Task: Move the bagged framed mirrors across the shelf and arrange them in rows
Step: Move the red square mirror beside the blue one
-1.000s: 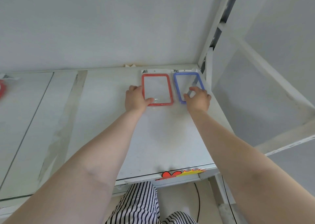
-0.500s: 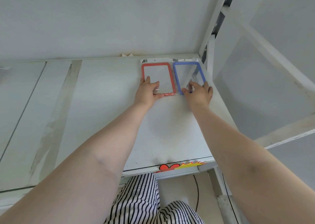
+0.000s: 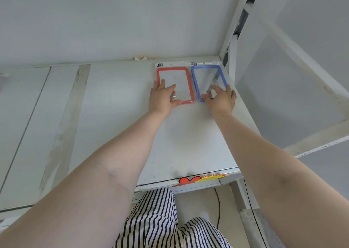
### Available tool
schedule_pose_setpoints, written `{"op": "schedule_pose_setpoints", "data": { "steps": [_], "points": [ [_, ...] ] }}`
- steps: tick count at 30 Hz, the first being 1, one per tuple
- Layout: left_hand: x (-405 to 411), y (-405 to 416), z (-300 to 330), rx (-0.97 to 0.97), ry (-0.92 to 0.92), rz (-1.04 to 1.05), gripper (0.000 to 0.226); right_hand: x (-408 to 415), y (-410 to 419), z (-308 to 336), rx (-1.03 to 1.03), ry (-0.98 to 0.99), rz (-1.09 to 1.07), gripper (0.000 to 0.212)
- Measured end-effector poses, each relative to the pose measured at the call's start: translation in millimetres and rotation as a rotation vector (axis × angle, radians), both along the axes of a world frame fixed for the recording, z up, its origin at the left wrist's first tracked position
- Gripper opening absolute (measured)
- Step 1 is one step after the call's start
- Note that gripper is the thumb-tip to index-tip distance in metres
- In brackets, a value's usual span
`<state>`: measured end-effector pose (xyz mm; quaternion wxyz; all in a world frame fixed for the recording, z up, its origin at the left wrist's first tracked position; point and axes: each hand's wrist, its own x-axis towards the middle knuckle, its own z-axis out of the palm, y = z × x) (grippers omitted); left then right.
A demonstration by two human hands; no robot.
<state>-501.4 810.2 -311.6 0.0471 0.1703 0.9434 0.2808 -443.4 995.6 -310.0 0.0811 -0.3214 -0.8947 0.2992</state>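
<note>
Two bagged framed mirrors lie flat at the far right corner of the white metal shelf (image 3: 120, 115), side by side in one row along the back edge. The red rectangular plastic-framed mirror in its clear bag (image 3: 189, 81) sits on the left, and the blue rectangular plastic-framed mirror in its clear bag (image 3: 196, 79) lies just beside it on the right, close against the shelf's right edge and the white upright post (image 3: 229, 32). Their long sides run nearly parallel, and the bags' top flaps (one with a small barcode label) reach the back edge.

The left hand (image 3: 163, 97) rests flat on the near left corner of the red-framed mirror, fingers spread over the frame and glass, thumb stretched along the near edge; its grip is apart, pressing rather than pinching. The right hand (image 3: 221, 98) is on the near end of the blue-framed mirror with fingers spread and curled over the frame, thumb at the near left corner; this grip too is apart, not clamped on anything.

A red and yellow sticker (image 3: 200, 178) marks the shelf's front edge, and black-and-white striped trousers (image 3: 158, 219) show below.
</note>
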Motion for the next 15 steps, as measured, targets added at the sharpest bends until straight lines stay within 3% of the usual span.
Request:
{"op": "schedule_pose_setpoints", "data": {
  "steps": [8,15],
  "points": [
    [33,-19,41,0.050,-0.064,-0.007,0.056,36,-31,35,-0.067,0.061,0.111,0.049],
    [103,-77,88,-0.159,-0.038,-0.066,0.050,97,-92,71,0.044,-0.116,0.372,0.044]
  ]
}}
